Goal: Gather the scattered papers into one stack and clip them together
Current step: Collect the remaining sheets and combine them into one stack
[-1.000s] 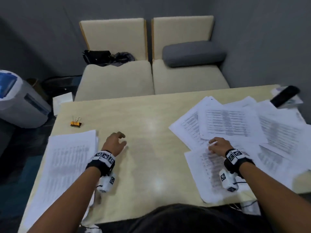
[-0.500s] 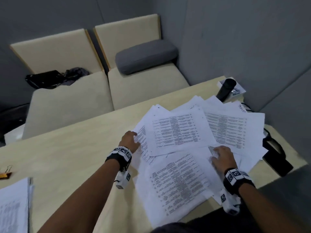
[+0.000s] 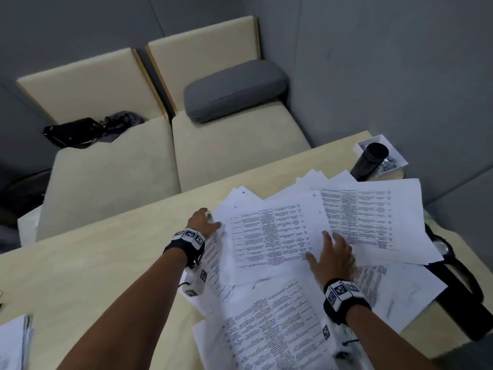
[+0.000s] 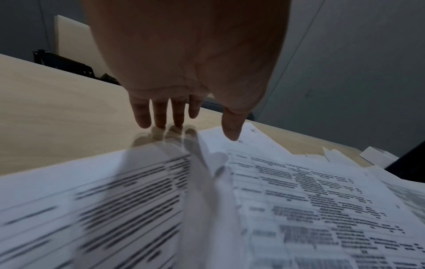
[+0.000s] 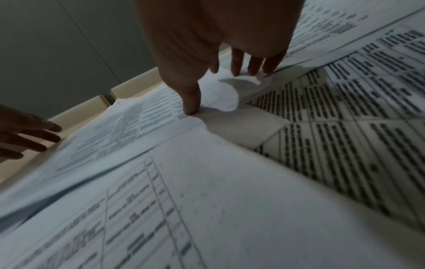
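Left hand [image 3: 201, 221]: fingers spread straight, tips at the papers' left edge, thumb over a sheet.
Right hand [image 3: 334, 256]: spread flat, pressing the papers [image 3: 269, 236].
Papers: overlapping sheets fanned on the bench [image 3: 93, 263] between and beyond both hands.
Writing: printed tables, too blurred to read.
Around: black cylinder [image 3: 369, 161] beyond right hand; second stack [image 3: 13, 343] far left.

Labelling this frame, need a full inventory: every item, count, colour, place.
papers: many loose sheets, white, printed, spread over table's right half
stack: one, white, table's near-left corner
table: one, light wood
cylinder: one, black, far-right corner
box: one, white, beside cylinder
seats: two, cream, behind table
cushion: one, grey, right seat
bag: one, black, left seat
left hand: fingers straight, at papers' left edge
right hand: spread flat on papers
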The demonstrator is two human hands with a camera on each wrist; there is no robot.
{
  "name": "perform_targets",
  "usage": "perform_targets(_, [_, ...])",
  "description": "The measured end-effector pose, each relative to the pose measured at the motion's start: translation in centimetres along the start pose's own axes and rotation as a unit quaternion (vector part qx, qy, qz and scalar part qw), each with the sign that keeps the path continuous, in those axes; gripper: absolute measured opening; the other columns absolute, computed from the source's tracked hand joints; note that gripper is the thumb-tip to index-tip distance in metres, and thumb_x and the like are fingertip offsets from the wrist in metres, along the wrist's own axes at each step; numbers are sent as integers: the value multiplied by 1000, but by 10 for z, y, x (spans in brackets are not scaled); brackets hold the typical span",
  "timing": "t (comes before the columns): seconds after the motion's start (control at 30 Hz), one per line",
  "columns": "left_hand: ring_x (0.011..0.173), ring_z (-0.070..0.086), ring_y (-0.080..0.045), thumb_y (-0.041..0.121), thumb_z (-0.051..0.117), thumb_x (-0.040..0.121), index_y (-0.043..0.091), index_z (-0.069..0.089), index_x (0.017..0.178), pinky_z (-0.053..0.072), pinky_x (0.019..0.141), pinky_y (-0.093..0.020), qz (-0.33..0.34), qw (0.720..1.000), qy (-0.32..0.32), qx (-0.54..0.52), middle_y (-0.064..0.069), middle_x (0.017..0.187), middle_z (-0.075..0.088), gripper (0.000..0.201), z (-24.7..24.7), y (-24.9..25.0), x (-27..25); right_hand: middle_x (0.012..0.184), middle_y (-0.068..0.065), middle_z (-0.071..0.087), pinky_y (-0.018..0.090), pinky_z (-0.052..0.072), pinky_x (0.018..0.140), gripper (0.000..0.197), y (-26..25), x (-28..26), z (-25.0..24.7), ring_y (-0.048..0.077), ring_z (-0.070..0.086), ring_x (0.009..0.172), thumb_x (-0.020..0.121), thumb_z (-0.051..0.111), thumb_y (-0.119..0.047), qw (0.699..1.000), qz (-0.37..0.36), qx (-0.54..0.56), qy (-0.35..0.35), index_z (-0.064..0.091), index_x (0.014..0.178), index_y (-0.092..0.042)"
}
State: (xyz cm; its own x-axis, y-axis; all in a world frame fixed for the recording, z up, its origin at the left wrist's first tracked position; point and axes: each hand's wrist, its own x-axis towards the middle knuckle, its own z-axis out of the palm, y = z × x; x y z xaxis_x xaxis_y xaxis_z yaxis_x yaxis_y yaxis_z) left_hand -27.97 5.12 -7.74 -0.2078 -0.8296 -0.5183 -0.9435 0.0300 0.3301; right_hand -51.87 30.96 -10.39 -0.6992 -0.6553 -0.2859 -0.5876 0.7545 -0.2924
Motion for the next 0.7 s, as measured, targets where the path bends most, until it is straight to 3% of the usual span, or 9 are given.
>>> perform_targets(0.1, [132, 40, -35, 50, 68, 80, 13, 36, 142, 37, 108, -43, -4, 998, 7, 60, -15, 143, 43, 78, 2, 10, 10, 154, -3, 26, 50, 27, 112, 74, -9, 11, -1, 27, 19, 141, 81, 69, -46, 997, -59, -5, -39, 34, 145, -30])
perform_targets(0.23, [112, 56, -31, 49, 76, 74, 13, 44, 126, 47, 96, -40, 2, 998, -62, 32, -12, 122, 60, 71, 3, 21, 14, 157, -11, 22, 46, 24, 115, 64, -19, 13, 3, 19, 13, 146, 85, 67, -40, 980, -186, -8, -72, 39, 142, -33])
perform_targets(0.33, [112, 59, -31, 48, 82, 67, 9, 44, 132, 49, 96, -39, 18, 993, -107, 46, -9, 126, 60, 85, 11, 29, 3, 155, -8, 29, 45, 26, 115, 59, -24, 9, 8, 18, 18, 145, 84, 67, -38, 963, -256, 14, -87, 45, 139, -30])
perform_targets(0.4, [99, 65, -28, 47, 83, 66, 8, 58, 116, 54, 89, -37, 37, 988, -127, 77, -7, 113, 68, 68, 21, 30, -9, 151, -9, 35, 43, 28, 115, 58, -23, 5, 10, 15, 24, 142, 83, 67, -38, 958, -269, 33, -88, 48, 137, -30])
perform_targets(0.5, [87, 68, -27, 30, 81, 71, 2, 68, 101, 58, 78, -34, 63, 987, -113, 92, -7, 93, 69, 43, 34, 23, -29, 141, -11, 44, 32, 33, 112, 43, -17, -8, 10, 8, 39, 131, 88, 64, -26, 953, -239, 159, -101, 54, 129, -28])
perform_targets(0.57, [91, 67, -28, 25, 79, 75, 5, 68, 106, 56, 83, -35, 70, 989, -104, 75, -10, 98, 70, 40, 40, 11, -41, 127, -8, 50, 31, 46, 103, 30, -7, -17, 7, 9, 53, 117, 90, 59, -13, 948, -180, 253, -69, 59, 119, -24])
perform_targets(0.63, [94, 67, -28, 25, 77, 78, 8, 66, 113, 55, 88, -38, 82, 988, -117, 60, -11, 105, 71, 40, 45, -2, -51, 115, -3, 55, 36, 53, 91, 23, 8, -26, 3, 15, 60, 105, 89, 59, -9, 961, -104, 256, -8, 61, 109, -19])
perform_targets(0.7, [95, 67, -27, 27, 76, 79, 10, 64, 114, 54, 90, -40, 95, 984, -143, 57, -9, 108, 71, 41, 51, -15, -62, 108, 2, 58, 38, 54, 84, 17, 23, -40, -2, 20, 61, 96, 87, 60, -16, 980, -8, 201, 11, 62, 104, -16])
